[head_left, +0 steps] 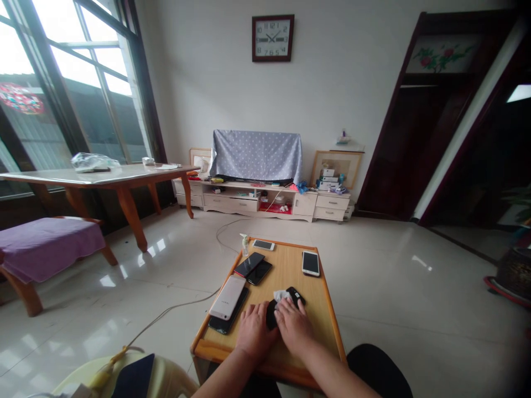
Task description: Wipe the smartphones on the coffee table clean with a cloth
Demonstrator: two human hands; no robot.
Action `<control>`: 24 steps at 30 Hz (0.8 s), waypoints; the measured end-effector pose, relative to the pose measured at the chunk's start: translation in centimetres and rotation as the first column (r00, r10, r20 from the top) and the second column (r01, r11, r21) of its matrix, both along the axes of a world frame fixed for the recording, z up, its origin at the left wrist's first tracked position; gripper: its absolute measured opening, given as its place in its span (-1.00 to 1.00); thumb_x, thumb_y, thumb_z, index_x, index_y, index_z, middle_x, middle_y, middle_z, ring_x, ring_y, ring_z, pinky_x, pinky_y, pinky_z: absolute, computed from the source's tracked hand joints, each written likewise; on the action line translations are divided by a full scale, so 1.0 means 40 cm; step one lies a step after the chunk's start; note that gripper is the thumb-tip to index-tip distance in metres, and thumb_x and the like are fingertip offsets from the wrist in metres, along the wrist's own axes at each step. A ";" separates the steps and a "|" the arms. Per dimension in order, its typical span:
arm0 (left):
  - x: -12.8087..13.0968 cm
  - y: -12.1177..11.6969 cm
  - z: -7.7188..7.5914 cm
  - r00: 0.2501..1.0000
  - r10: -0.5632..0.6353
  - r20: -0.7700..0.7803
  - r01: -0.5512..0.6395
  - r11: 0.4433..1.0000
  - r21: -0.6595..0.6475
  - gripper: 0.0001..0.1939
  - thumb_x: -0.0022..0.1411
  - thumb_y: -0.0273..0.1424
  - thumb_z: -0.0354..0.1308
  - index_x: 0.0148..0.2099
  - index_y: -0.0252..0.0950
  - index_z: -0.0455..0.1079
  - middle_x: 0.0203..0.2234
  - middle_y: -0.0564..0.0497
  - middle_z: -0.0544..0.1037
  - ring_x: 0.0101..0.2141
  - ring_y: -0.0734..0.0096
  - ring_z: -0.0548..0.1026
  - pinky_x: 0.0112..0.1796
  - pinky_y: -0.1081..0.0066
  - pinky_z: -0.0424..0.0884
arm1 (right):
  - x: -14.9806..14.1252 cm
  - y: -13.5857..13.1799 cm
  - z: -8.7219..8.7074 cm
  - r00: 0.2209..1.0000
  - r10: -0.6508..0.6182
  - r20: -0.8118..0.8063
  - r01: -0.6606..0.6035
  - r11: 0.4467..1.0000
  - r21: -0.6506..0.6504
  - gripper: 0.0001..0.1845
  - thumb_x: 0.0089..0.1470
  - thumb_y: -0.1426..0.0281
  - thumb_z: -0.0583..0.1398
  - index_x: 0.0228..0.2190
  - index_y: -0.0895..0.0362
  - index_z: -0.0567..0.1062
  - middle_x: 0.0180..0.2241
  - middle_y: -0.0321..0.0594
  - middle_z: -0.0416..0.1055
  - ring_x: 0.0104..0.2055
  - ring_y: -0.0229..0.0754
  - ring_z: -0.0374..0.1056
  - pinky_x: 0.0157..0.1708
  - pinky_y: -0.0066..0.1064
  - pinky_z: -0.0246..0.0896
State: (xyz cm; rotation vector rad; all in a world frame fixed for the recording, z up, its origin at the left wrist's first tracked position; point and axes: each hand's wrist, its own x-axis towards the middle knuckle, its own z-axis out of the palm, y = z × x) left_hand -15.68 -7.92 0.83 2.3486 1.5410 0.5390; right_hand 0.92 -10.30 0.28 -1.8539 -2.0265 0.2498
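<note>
**As the left hand [255,333] and right hand [293,326] cup a black phone [271,315], a crumpled white tissue [282,296] shows at the fingertips**

Both hands sit narrow and close together, palms down, pinning the phone against the pale wooden tabletop [286,271] under the tissue. Left of the hands, a rose-gold phone [227,297] rests on a dark handset [222,323]; beyond them lie a white phone [311,263] and two dark phones [253,268].

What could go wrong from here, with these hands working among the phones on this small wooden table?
The rose-gold phone lies stacked on a black phone near the table's left edge, so it might slide off. The left hand is close enough to nudge it. The small clear bottle at the far corner could tip if bumped.
</note>
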 end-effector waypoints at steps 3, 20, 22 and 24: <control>-0.001 0.001 -0.010 1.000 0.009 -0.001 -0.009 1.000 0.022 -0.48 0.24 -0.32 0.02 0.25 -0.21 0.29 0.13 -0.09 0.48 0.10 0.13 0.35 0.08 0.23 0.16 | -0.033 -0.016 -0.004 0.991 0.127 -0.039 -0.128 0.992 -0.014 -0.41 0.42 0.15 -0.21 0.29 0.03 0.29 0.31 -0.17 0.24 0.40 -0.08 0.04 0.40 -0.06 -0.34; -0.006 0.015 -0.074 0.999 0.032 0.017 -0.033 0.995 0.089 -0.38 0.27 -0.31 0.00 0.36 -0.27 0.15 0.27 -0.20 0.32 0.23 0.07 0.28 0.18 0.17 0.21 | -0.087 0.024 0.050 0.984 0.175 -0.031 -0.177 0.982 -0.059 -0.46 0.38 0.33 -0.14 0.25 0.06 0.35 0.25 -0.07 0.33 0.35 -0.02 0.14 0.38 -0.02 -0.30; -0.007 0.018 -0.087 0.999 0.044 0.020 -0.045 0.995 0.085 -0.40 0.30 -0.35 -0.07 0.37 -0.28 0.12 0.28 -0.21 0.31 0.25 0.09 0.28 0.20 0.15 0.20 | -0.091 -0.006 0.063 0.974 0.215 -0.064 -0.219 0.974 -0.051 -0.47 0.36 0.37 -0.12 0.24 0.04 0.36 0.25 -0.09 0.32 0.34 -0.03 0.16 0.38 -0.01 -0.28; -0.007 0.017 -0.087 0.998 0.060 0.010 -0.060 0.997 0.055 -0.38 0.30 -0.35 -0.08 0.39 -0.29 0.10 0.28 -0.21 0.32 0.24 0.07 0.28 0.22 0.13 0.17 | -0.073 -0.028 0.070 0.968 0.236 -0.085 -0.242 0.969 -0.058 -0.49 0.37 0.36 -0.12 0.18 0.02 0.44 0.23 -0.09 0.35 0.31 -0.02 0.20 0.38 0.03 -0.27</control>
